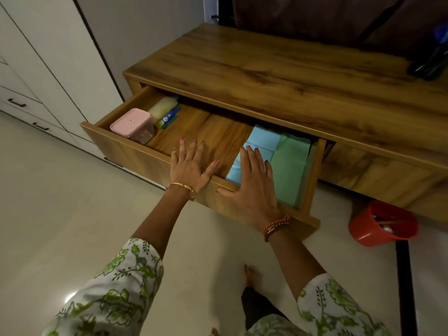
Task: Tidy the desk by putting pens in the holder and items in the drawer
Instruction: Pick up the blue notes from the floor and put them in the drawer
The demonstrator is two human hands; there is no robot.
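Nearest me, both of my hands lie flat on the front edge of the drawer (155, 163), which stands pulled well out of the desk (278, 66). My left hand (191, 163) has its fingers spread wide over the rim, reaching above the bare wood floor of the drawer, and it grips nothing. My right hand (254, 187) is also spread flat, palm on the rim with its fingertips over the blue paper (261, 139), and it too holds nothing.

Further in, the drawer already has things put away. A pink box (132, 123) sits in the left front corner, with a pale roll (162, 106) and a blue tube (168, 116) just behind it. On the right, the blue paper lies beside a green sheet (289, 166), touching it.

Beyond that, the desk top looks almost bare. At its far right edge stands a dark holder (431, 66) with what seem to be pens in it, though it is blurred and cut off by the frame.

I judge the task nearly done: the loose items are stowed and the pens appear to be in place. What looks left is pushing the drawer shut, which both flat palms seem set to do. An orange bucket (383, 223) sits on the floor under the desk, apart from all this.
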